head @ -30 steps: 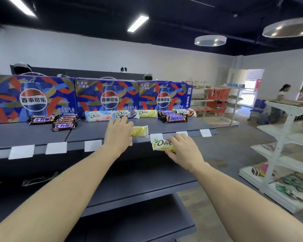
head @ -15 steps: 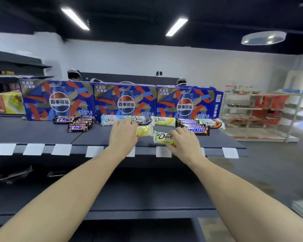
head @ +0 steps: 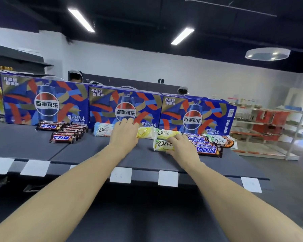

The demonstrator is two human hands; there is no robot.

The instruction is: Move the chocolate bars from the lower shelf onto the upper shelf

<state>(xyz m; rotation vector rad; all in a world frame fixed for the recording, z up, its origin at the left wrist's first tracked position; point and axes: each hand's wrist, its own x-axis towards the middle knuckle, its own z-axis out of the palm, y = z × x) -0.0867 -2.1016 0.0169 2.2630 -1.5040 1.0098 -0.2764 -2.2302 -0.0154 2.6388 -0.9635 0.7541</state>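
Both my hands are up on the dark upper shelf. My left hand holds a yellow chocolate bar, whose right end sticks out past my fingers. My right hand grips a pale green Dove bar lying flat on the shelf. Behind it sits another Dove bar, and a white Dove bar lies left of my left hand. Stacked Snickers bars are at the right. Dark bars with blue labels are piled at the left.
Three large blue Pepsi cartons stand along the back of the upper shelf. White price tags line its front edge. The lower shelf is dark below my arms. White shelving units stand at the far right.
Both hands have pushed further back onto the upper shelf with their bars, close to the row of Dove bars. The view has swung left and nearer.
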